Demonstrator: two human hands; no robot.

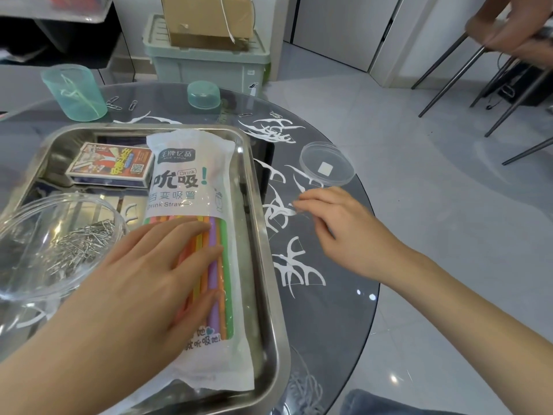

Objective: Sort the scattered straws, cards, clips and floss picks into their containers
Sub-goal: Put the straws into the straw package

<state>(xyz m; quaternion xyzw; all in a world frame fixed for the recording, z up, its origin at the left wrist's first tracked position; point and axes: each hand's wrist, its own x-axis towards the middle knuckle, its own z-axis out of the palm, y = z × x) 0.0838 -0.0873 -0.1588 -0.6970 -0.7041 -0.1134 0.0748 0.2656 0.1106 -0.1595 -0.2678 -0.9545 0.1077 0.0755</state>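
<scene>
Pinched between thumb and forefinger, a white plastic floss pick lay at the tips of the right hand, low on the round dark glass table; whether it had left the glass could not be told. The left hand was spread flat, fingers straight, pressing on the white printed packet of coloured drinking straws in the shallow stainless steel tray, probably to keep packet and tray from sliding while the other hand worked. More white floss picks were strewn over the table to the right of the tray, some beside a clear shallow round dish. Their likely home, a translucent teal cup with a few picks already in it, stood at the far left with its teal lid apart from it, so each pick meant a reach across the tray. In the tray, an orange and white box of cards lay beside the packet. At the tray's near left corner, a clear glass bowl held a heap of silver paper clips. A few loose paper clips lay near the cup, so sorting looked well on but unfinished.
</scene>
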